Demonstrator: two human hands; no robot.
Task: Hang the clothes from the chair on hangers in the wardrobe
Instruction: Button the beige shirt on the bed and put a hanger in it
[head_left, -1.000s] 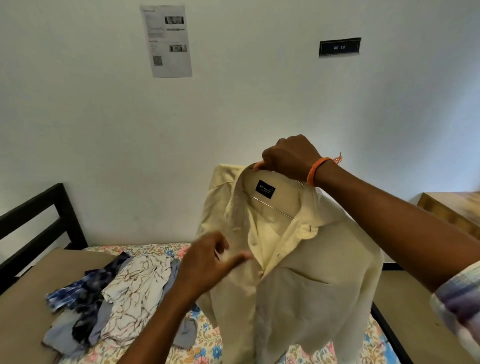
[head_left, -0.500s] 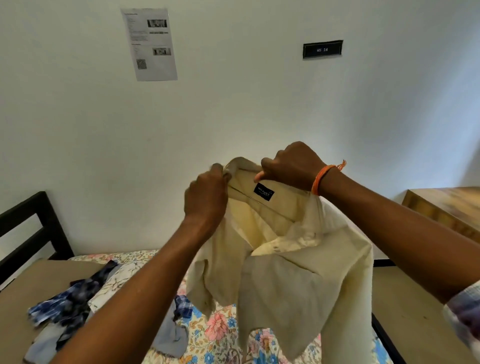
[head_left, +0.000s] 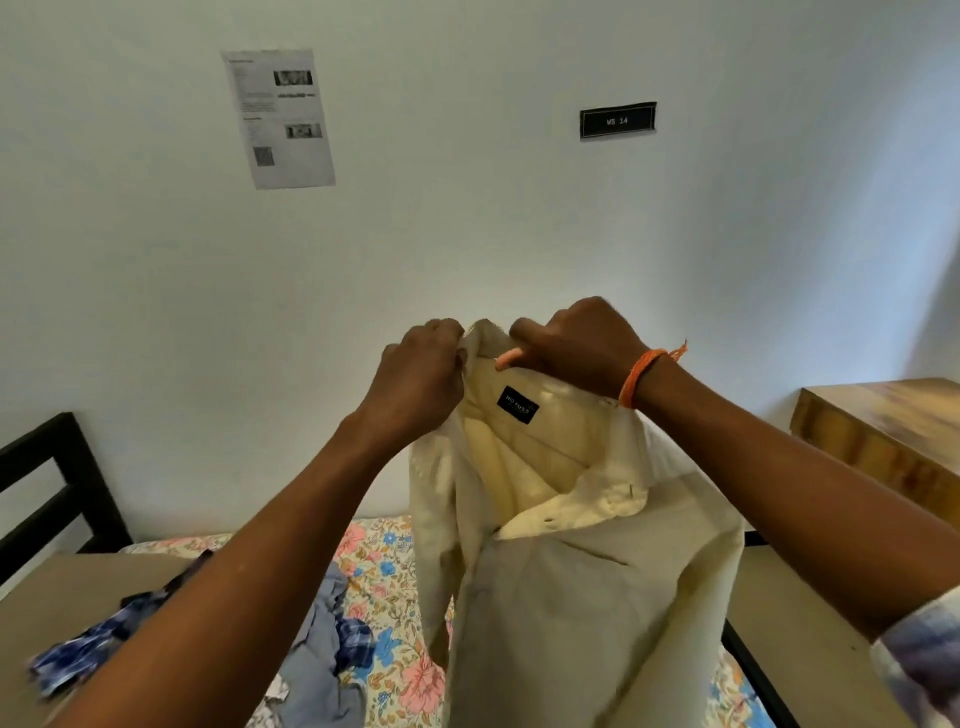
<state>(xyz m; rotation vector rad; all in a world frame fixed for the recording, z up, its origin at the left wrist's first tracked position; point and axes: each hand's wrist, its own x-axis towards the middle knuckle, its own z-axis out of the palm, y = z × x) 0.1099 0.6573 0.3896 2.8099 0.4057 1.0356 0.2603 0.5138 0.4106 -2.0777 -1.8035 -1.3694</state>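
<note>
Pale yellow shirt (head_left: 582, 597) w/ dark neck label is hanging upright in mid-air above the bed, collar pinched at top, front open at neck. More clothes (head_left: 322, 639), blue check & grey, are lying crumpled on bed, lower left.

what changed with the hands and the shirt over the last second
The left hand rose from the shirt front and now pinches the collar of the cream shirt. The right hand stayed gripping the collar at the top. The other clothes still lie on the bed.

A bed (head_left: 57, 499) with a floral sheet (head_left: 387, 582) carries crumpled clothes (head_left: 322, 654) at seven o'clock, beside a brown board (head_left: 88, 587).
</note>
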